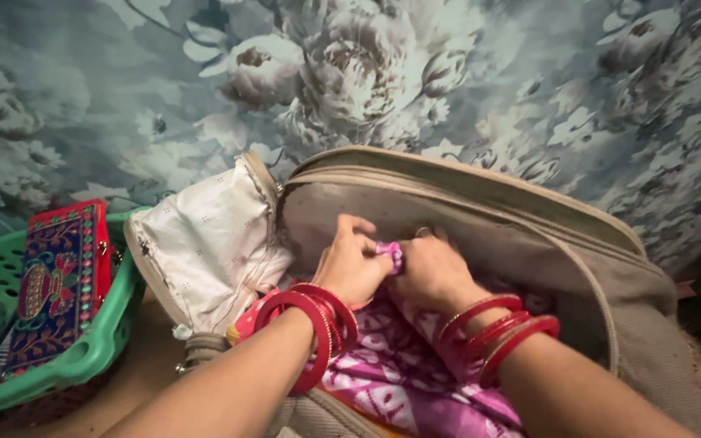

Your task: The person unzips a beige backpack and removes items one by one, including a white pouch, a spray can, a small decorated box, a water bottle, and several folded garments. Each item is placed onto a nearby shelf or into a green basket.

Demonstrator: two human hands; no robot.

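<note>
A beige suitcase (529, 235) lies open in front of me, its lid raised against the wall. Inside it lies a folded purple-and-white patterned cloth (399, 365). My left hand (350, 264) and my right hand (432, 272) meet at the back of the case, both pinching a bunched end of the purple cloth (391, 253) against the lid's lining. Red bangles (310, 324) ring my left wrist and more red bangles (496, 328) ring my right wrist. A white lining flap (204, 243) with small dots hangs open at the case's left side.
A green plastic basket (99, 345) stands at the left, holding a red embroidered clutch (58, 280). A wall with grey floral paper (350, 73) rises right behind the case. Brown floor (144, 369) shows between basket and case.
</note>
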